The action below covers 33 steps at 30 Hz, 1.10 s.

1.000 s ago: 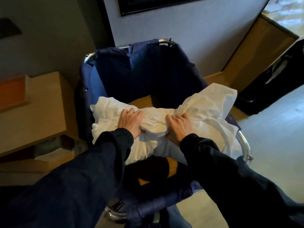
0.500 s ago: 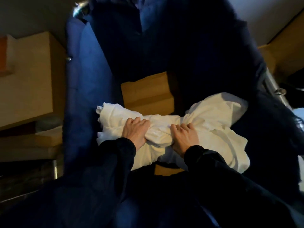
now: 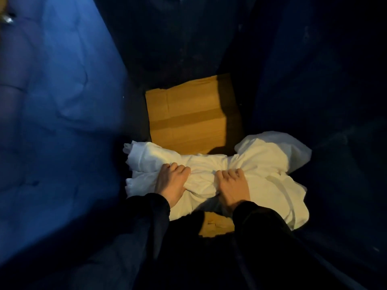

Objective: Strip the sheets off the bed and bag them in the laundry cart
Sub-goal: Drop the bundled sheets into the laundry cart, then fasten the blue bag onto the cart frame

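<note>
The left hand [image 3: 170, 181] and the right hand [image 3: 232, 185] each curl their fingers round the middle of the white sheets [image 3: 201, 166]. The bundle is deep inside the blue laundry cart [image 3: 62, 101], whose bright wall is at 9 o'clock. Brown cardboard [image 3: 188, 114] lies at 12 o'clock, maybe under the bundle.

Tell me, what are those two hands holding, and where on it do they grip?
Both hold the bunched white sheets. The left hand and the right hand grip the narrow gathered middle of the bundle, with loose ends spilling out either side, inside the blue laundry cart bag.
</note>
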Available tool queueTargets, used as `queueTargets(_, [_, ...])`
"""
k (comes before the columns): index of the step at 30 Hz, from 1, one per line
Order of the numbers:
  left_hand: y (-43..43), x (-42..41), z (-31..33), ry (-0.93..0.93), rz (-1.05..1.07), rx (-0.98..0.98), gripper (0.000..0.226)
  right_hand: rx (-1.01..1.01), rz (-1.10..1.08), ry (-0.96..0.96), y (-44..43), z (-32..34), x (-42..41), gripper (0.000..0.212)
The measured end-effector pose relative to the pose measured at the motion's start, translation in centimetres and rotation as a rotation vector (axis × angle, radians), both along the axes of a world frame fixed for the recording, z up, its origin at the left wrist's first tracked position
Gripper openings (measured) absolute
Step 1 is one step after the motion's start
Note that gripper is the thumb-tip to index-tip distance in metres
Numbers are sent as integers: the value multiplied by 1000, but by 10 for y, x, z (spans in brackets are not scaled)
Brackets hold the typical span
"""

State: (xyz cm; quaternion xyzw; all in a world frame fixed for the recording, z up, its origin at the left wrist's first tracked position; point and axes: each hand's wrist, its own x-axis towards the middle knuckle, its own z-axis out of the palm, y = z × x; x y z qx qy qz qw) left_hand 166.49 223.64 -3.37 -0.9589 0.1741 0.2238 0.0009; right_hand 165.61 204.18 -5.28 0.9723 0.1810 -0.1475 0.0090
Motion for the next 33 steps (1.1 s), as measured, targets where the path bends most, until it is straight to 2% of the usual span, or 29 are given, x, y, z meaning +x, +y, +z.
queueTargets(3, [9, -1, -14, 84, -21, -4, 46, -26, -5, 48, 9, -13, 3, 43])
queueTargets(6, [8, -7, -8, 173, 13, 24, 55, -42, -14, 132, 16, -8, -4, 60])
queueTargets(8, [1, -12, 4, 203, 60, -33, 54, -30, -32, 159, 18, 3, -9, 63])
queueTargets(12, [-6, -26, 33, 191, 141, -127, 49, -19, -53, 261, 16, 35, -20, 52])
queueTargets(18, [-6, -56, 80, 152, 159, -158, 39, -4, -144, 441, 15, 98, -37, 43])
queueTargets(26, [-11, -85, 150, 131, 170, -232, 42, 151, -180, 376, 33, 179, -79, 42])
queueTargets(33, [-50, -105, 202, 79, 126, -276, 41, 196, -280, 319, -7, 240, -102, 43])
